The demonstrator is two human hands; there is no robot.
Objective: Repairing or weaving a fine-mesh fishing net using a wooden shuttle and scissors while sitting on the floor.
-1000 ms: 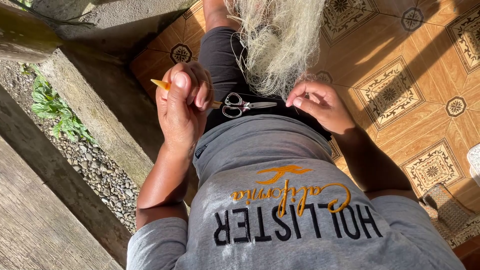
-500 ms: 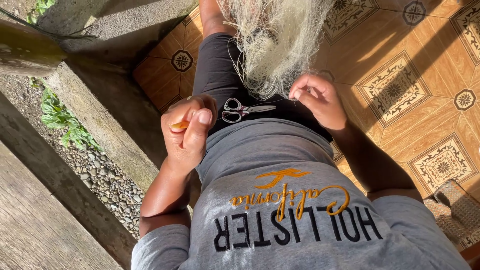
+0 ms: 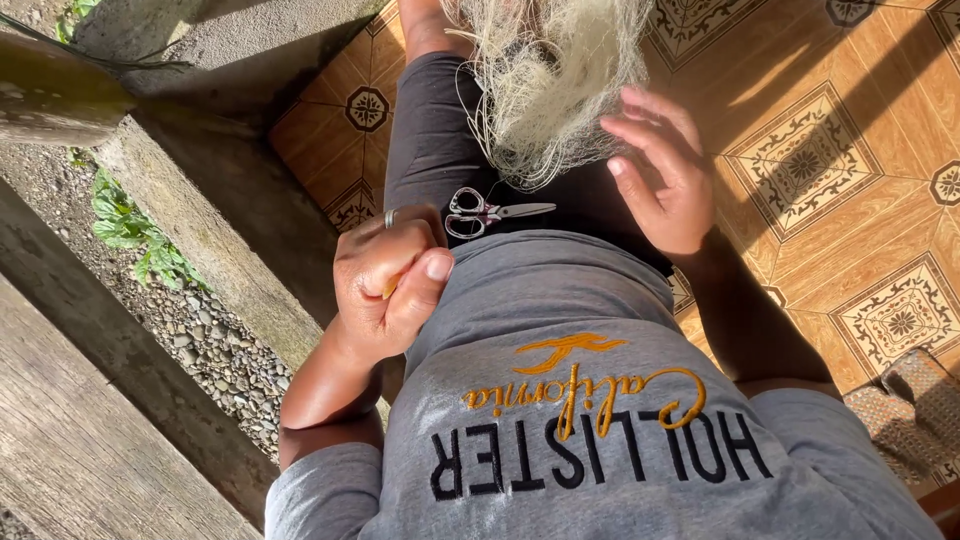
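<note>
Terracotta floor tiles with dark ornamental squares fill the right side of the view, sunlit in wide bands. On the left runs a rough concrete ledge, with a grey weathered plank below it and a strip of gravel between them where a few green weeds grow.

Across the lower middle spreads the person's grey shirt, carrying yellow and black lettering, and above it the lap is covered in dark cloth. On that lap, at the top of the view, lies a loose mass of pale blond fibre, tangled and wispy, with thin strands trailing down toward the shirt.

The right hand hovers just beside the fibre's right edge, its fingers spread and slightly curled, gripping nothing; whether the fingertips brush the strands cannot be told. The left hand is curled into a closed fist near the shirt's hem, wearing a ring, its fingers pinched around a small orange-yellow object that is mostly hidden, so its kind cannot be told.

Between the two hands, a small pair of silver scissors rests on the dark cloth just below the fibre, blades closed and pointing toward the right hand, untouched by either hand.
</note>
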